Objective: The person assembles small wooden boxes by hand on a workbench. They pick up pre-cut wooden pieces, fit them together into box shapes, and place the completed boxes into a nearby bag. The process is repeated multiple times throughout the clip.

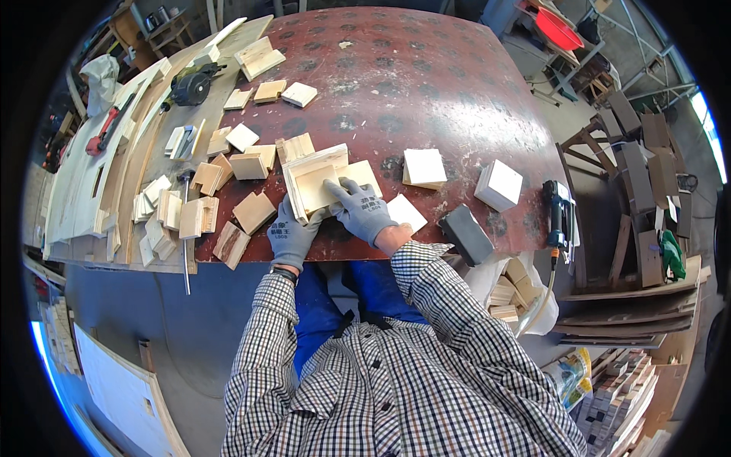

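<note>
Both of my hands wear grey gloves and work on a small open box (311, 190) of pale wood, tilted up at the table's near edge. My left hand (292, 236) is closed round its lower left side, with the fingertips partly hidden behind the wood. Across its right side lies my right hand (361, 210), fingers curled over the edge. Behind the box a flat pale wood piece (363, 177) shows. Just right of my right hand are a white-topped piece (406, 212) and a dark grey block (466, 234).
Several wood blocks (249, 165) lie left on the red-brown table (365, 68), beside a hammer (185, 217). A circular saw (192, 85) and long boards (114, 167) stand further left. To the right are a white-faced block (499, 185), a nail gun (560, 213) with hose, and a bag of offcuts (542, 308).
</note>
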{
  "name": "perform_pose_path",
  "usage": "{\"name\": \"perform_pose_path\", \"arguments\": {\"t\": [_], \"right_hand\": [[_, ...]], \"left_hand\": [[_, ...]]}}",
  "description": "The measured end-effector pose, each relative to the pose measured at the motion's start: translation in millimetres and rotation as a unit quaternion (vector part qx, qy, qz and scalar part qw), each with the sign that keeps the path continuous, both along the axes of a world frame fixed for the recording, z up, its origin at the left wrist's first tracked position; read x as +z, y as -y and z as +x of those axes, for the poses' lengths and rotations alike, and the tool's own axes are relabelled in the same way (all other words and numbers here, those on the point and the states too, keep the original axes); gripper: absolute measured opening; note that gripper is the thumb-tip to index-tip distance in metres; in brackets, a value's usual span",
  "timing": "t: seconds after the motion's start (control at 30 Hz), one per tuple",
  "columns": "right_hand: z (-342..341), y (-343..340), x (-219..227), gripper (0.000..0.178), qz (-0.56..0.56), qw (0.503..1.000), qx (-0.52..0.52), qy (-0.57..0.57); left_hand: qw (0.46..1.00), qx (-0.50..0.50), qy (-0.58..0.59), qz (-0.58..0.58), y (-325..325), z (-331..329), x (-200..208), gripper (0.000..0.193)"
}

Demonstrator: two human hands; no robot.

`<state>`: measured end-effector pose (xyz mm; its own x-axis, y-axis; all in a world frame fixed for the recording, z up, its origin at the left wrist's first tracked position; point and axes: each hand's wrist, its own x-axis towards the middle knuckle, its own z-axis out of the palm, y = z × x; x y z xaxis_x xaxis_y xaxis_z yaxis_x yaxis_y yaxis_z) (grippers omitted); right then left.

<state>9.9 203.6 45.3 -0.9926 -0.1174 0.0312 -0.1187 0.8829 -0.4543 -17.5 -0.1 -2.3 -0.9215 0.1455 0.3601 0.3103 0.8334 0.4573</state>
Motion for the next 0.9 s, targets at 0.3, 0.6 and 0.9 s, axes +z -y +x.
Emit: {"name": "perform_pose_path", "arguments": {"t": [0.3, 0.6, 0.9], "right_hand": [[-4, -11, 15, 0.079, -0.068, 0.996, -0.018, 0.063], [-4, -15, 12, 0.075, -0.081, 0.996, -0.007, 0.047], [0, 0, 9, 0.076, -0.08, 0.995, -0.047, 0.04]], "left_hand": [[1.0, 0.001, 0.019, 0.013, -1, 5, 9, 0.075], [1.0, -0.005, 0.006, 0.005, -3, 5, 7, 0.078], [1.0, -0.003, 0.027, -0.016, 1, 3, 4, 0.09]]}}
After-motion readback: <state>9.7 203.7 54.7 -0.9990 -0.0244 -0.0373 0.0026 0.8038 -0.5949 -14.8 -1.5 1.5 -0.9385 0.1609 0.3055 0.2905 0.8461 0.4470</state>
